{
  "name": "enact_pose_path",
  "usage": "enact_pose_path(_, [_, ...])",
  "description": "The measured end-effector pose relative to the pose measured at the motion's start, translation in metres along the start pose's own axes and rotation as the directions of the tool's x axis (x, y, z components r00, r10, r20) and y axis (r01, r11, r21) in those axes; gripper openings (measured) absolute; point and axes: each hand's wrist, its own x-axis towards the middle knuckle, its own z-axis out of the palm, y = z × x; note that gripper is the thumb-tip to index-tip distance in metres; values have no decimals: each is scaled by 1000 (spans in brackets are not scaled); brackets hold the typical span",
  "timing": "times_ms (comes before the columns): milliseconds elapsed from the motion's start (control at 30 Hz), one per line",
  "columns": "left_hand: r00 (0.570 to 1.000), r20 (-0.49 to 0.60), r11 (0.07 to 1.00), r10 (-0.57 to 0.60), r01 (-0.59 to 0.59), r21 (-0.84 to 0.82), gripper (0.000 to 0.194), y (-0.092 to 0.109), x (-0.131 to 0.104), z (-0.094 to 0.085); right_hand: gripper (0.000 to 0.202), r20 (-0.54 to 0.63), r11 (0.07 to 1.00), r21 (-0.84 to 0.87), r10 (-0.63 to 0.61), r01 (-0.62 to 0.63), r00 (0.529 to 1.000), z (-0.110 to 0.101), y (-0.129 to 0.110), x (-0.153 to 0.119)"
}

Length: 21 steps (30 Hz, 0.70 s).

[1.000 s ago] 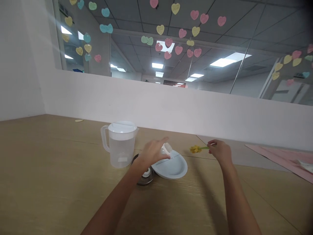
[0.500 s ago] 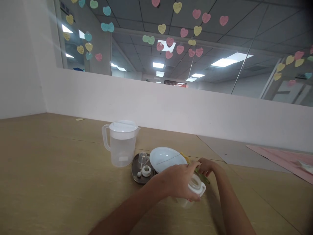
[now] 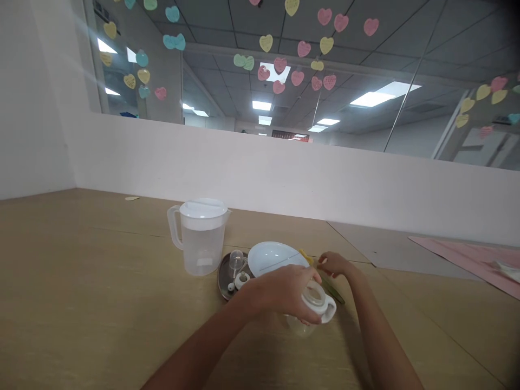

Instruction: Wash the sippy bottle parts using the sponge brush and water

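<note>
A clear bottle with a white collar and handle has its round mouth uncovered and facing up; my left hand is wrapped round it. Just beyond, my right hand hovers over a brush with a green handle and a yellow end, its fingers curled; whether they touch anything is unclear. A white oval bowl is behind my left hand. Left of the bowl, a dark round tray holds a clear cap, a white ring-shaped part and a small white piece.
A translucent lidded pitcher stands left of the tray. At the far right a pink cloth lies on the table. Behind the table is a low white wall below a window with heart-shaped notes.
My left hand and the bottle have shifted slightly left and up. My right hand has drawn back a little to the left and up, away from the bottle's mouth.
</note>
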Motion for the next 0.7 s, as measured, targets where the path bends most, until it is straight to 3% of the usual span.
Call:
enact_pose_path(167, [984, 153, 986, -91, 68, 152, 51, 2, 4, 18, 30, -186, 987, -58, -155, 147, 970, -4, -32, 1])
enact_pose_path(333, [970, 187, 967, -155, 111, 228, 44, -3, 6, 26, 35, -146, 949, -110, -310, 296, 939, 20, -57, 4])
enact_pose_path(433, [976, 175, 971, -133, 92, 222, 53, -6, 4, 20, 34, -128, 941, -142, -325, 307, 937, 37, -62, 6])
enact_pose_path(500, [987, 138, 984, -86, 62, 168, 58, -11, 1, 10, 28, -126, 945, -157, -306, 285, 944, 42, -62, 8])
enact_pose_path(567, [995, 66, 991, -78, 70, 118, 46, -21, -2, -3, 22, -129, 951, -165, -283, 261, 950, 41, -60, 8])
enact_pose_path(633, [975, -101, 962, -196, 211, 171, 28, -37, -7, -16, 21, -142, 957, -166, -263, 239, 954, 34, -59, 8])
enact_pose_path(700, [912, -221, 888, -346, 394, 236, 23, -58, -11, -25, 20, -165, 962, -161, -245, 219, 955, 24, -58, 6])
